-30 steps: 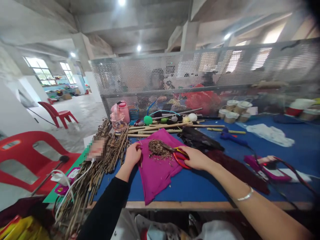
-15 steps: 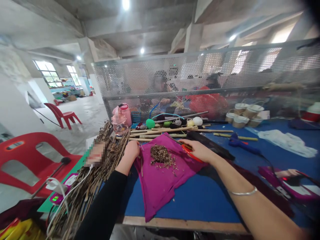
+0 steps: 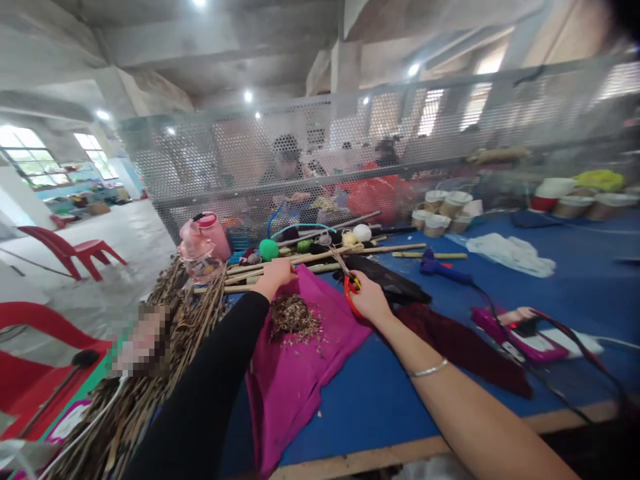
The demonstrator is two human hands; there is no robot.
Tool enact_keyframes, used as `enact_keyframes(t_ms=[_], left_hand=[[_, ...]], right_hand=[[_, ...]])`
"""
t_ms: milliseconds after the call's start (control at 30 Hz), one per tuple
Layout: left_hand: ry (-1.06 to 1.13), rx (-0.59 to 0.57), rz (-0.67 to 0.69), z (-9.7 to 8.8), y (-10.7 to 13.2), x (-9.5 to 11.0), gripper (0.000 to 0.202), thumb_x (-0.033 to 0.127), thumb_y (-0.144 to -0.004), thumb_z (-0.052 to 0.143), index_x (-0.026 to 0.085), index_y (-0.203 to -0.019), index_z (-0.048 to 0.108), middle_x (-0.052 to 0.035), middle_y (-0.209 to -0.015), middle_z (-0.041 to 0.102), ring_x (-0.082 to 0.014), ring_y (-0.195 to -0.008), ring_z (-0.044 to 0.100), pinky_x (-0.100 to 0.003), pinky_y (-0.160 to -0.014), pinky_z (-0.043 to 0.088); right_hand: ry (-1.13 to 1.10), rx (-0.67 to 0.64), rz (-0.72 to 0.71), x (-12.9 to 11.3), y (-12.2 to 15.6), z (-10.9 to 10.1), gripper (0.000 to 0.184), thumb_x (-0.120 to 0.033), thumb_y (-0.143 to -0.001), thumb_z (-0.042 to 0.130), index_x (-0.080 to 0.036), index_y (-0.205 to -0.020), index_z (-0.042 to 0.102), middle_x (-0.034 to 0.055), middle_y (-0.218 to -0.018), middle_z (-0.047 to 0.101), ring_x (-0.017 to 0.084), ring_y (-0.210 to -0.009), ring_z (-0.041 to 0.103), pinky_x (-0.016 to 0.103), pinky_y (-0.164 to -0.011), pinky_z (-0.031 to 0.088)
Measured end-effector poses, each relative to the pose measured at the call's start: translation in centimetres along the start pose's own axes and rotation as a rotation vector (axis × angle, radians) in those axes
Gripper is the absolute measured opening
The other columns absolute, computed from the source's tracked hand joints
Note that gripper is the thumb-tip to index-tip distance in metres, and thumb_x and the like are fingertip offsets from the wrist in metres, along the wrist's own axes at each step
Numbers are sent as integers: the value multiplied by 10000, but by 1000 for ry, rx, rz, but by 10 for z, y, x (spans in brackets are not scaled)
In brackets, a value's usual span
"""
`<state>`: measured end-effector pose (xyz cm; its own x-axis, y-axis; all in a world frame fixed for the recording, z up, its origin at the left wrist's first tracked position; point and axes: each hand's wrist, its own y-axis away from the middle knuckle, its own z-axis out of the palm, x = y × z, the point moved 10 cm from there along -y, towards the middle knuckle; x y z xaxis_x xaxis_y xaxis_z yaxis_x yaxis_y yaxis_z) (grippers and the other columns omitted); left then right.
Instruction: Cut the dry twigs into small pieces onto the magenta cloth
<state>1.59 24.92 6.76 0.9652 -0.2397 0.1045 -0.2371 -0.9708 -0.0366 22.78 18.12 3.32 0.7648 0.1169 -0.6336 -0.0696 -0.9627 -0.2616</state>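
Observation:
A magenta cloth (image 3: 290, 393) lies spread on the blue table, with a heap of brown dried plant bits (image 3: 295, 317) on it. My left hand (image 3: 277, 275) is at the cloth's far left corner, fingers curled together; what they pinch is hidden. In my right hand (image 3: 369, 299) is a pair of scissors (image 3: 350, 288) with orange-red handles. Its blades point away and to the left, slightly parted, above the cloth's far right side. Bundled dry stems (image 3: 165, 353) lie left of my left forearm.
Sticks (image 3: 305, 259) and yarn balls (image 3: 269, 249) lie behind the cloth, beside a pink jug (image 3: 214, 237). Dark fabric (image 3: 465, 347), a blue glue gun (image 3: 445, 270) and a magenta power strip (image 3: 520, 340) lie rightward. People sit beyond a perforated screen (image 3: 225, 147).
The view has turned to the right. My left hand has moved from the cloth's left edge to its far corner. The scissors have swung to point farther away, their blades now visible.

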Motion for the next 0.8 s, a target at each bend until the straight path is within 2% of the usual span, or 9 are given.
enact_keyframes(t_ms=[167,300,400,467,533,667,733,800], left_hand=[[16,21,117,3,-14,25,276,308,-743,522,131,-849,704,-95,-839,686,-196,-801,600,-255,-760,421],[16,46,128,-3,-21,27,317,343,-783,475,133,-857,700,-79,-848,683,-184,-795,591,-244,-749,416],[-6,51,79,-11,-18,10,316,340,-783,479,135,-902,688,-86,-877,680,-182,-808,591,-234,-750,415],[-30,46,25,-17,-10,-10,312,320,-778,482,132,-928,680,-99,-898,678,-189,-829,593,-235,-761,414],[-61,12,-46,-19,5,-34,272,295,-745,521,121,-859,695,-114,-854,682,-201,-822,599,-238,-761,419],[-101,-88,-181,-6,48,-75,216,322,-678,589,137,-695,700,-117,-751,689,-214,-773,617,-250,-733,443],[-99,-91,-218,3,68,-82,263,355,-713,545,142,-723,699,-136,-819,690,-220,-806,622,-261,-740,449],[-84,-88,-239,13,82,-84,232,313,-714,544,148,-772,696,-140,-869,689,-207,-836,625,-248,-752,447]], right_hand=[[33,-5,49,6,-2,-1,391,-278,-738,532,-253,-1127,502,44,-880,674,203,-798,626,250,-668,436],[125,-54,88,5,1,0,400,-310,-772,507,-255,-1166,463,51,-894,671,209,-806,627,243,-631,420],[186,-112,69,1,4,6,408,-329,-779,507,-259,-1178,454,51,-904,672,217,-822,626,247,-611,406],[210,-143,57,-2,7,10,419,-348,-770,518,-249,-1173,464,61,-895,672,233,-827,624,257,-603,400],[236,-174,39,-5,9,14,435,-359,-762,522,-231,-1175,471,79,-897,669,243,-825,621,264,-602,396],[270,-221,-19,-13,13,18,427,-332,-722,557,-205,-1128,520,93,-891,665,250,-805,618,271,-607,393],[269,-234,-56,-17,14,19,421,-280,-694,576,-199,-1105,539,90,-891,666,244,-798,616,269,-612,396],[258,-244,-92,-20,13,20,426,-216,-670,581,-187,-1094,552,85,-899,669,228,-802,615,260,-632,404]])
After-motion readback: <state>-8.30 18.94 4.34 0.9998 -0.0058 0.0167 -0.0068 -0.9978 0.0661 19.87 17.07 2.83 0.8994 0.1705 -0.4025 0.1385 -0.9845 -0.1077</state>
